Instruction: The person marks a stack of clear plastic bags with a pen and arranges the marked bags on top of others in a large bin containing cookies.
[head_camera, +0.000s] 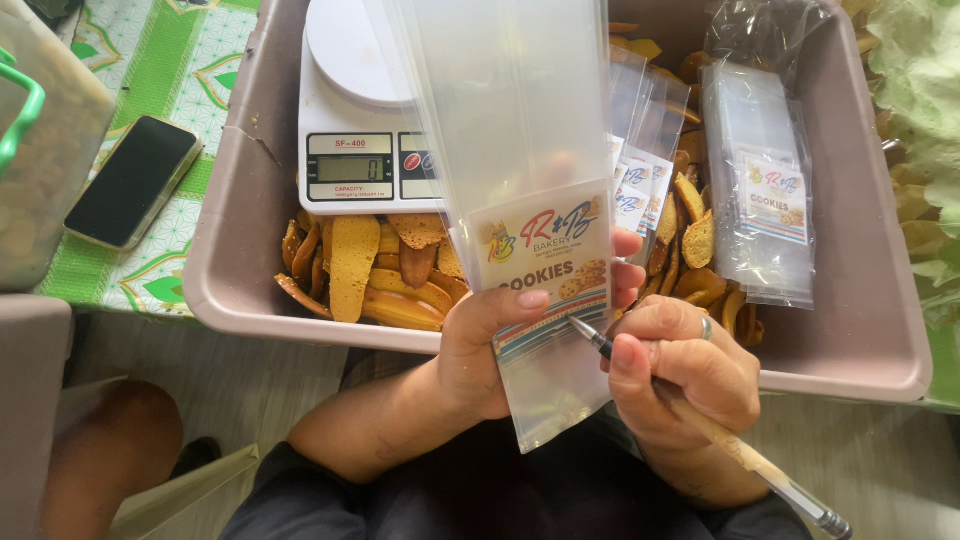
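Note:
My left hand (495, 350) holds an empty clear plastic bag (505, 130) upright by its lower part, thumb pressed on its printed colourful label (545, 255). My right hand (680, 370) grips a pen (745, 460), its tip touching the striped lower edge of the label. Behind the bag, more clear labelled bags (640, 150) fan out. Both hands hover over the near rim of a large grey-brown tub (240, 230).
Inside the tub lie many thin golden-brown cookies (370, 270), a white digital kitchen scale (355, 130) and a wrapped stack of labelled bags (765, 190). A dark phone (130, 180) rests on the green patterned tablecloth (170, 60) at left, next to a plastic container (40, 150).

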